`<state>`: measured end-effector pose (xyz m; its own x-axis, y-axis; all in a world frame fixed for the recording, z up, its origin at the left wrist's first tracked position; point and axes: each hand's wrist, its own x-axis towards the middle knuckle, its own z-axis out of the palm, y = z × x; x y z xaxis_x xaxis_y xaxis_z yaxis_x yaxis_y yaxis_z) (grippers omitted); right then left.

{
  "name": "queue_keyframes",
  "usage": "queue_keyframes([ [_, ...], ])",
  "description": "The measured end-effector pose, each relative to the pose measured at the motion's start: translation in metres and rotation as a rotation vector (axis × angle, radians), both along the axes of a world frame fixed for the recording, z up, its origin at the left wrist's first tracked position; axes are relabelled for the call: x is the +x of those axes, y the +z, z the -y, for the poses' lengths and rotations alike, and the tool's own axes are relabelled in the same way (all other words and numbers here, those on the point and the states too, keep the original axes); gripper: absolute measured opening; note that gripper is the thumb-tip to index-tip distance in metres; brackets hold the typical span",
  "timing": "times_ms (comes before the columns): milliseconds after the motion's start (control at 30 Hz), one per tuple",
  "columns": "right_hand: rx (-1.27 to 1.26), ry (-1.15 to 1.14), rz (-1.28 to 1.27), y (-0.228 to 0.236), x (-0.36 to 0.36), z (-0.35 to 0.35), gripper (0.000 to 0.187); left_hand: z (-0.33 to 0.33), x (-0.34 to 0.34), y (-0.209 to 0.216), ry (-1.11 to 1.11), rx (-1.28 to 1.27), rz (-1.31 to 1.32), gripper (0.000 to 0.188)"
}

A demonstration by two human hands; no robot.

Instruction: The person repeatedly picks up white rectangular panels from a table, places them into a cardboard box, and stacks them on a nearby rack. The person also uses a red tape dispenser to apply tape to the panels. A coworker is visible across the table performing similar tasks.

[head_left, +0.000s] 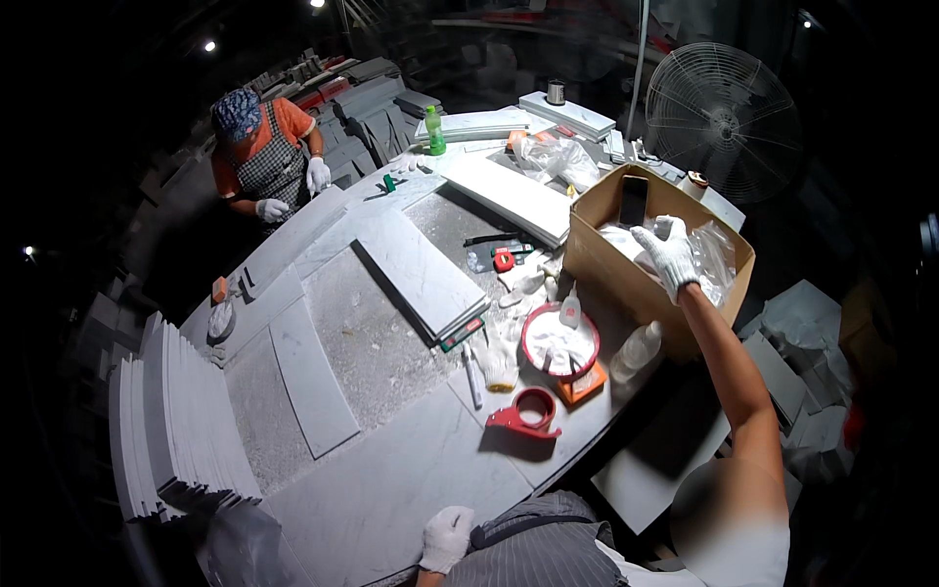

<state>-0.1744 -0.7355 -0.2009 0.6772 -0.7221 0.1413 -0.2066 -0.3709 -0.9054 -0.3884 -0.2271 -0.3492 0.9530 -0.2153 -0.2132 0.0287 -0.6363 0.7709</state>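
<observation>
My right hand [670, 256], in a white knit glove, is raised over the open cardboard box [626, 279] at the right. Its fingers are bent but apart, and I see nothing held in them. Inside the box lie clear plastic bags [717, 256] and white material. My left hand [447, 538], gloved too, is low at the table's near edge beside my striped apron [538, 553]. Its fingers are curled in; whatever they may hold is hidden. Left of the box stands a red-rimmed bowl [526, 354] of white powder or paste, with a small squeeze bottle [570, 311] in it.
A red tape dispenser [528, 415], a marker [472, 380] and a clear bottle [636, 352] lie or stand near the bowl. White slabs [421, 274] cover the table; more stand stacked [191, 421] at left. A co-worker [269, 161] works across the table. A large fan [724, 122] stands behind.
</observation>
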Motion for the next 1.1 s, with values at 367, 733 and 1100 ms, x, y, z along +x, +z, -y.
queue_keyframes([
  [367, -0.059, -0.315, -0.311, -0.146, 0.174, 0.169, 0.098, 0.065, 0.035, -0.013, 0.129, 0.192, -0.016, 0.019],
  [733, -0.206, -0.624, -0.405, -0.21, 0.238, 0.192, 0.097, 0.115, 0.088, -0.027, 0.226, 0.206, -0.128, 0.017],
  [1100, -0.296, -0.752, -0.341, -0.231, 0.257, 0.188, 0.094, 0.13, 0.113, -0.03, 0.179, 0.215, -0.135, 0.015],
])
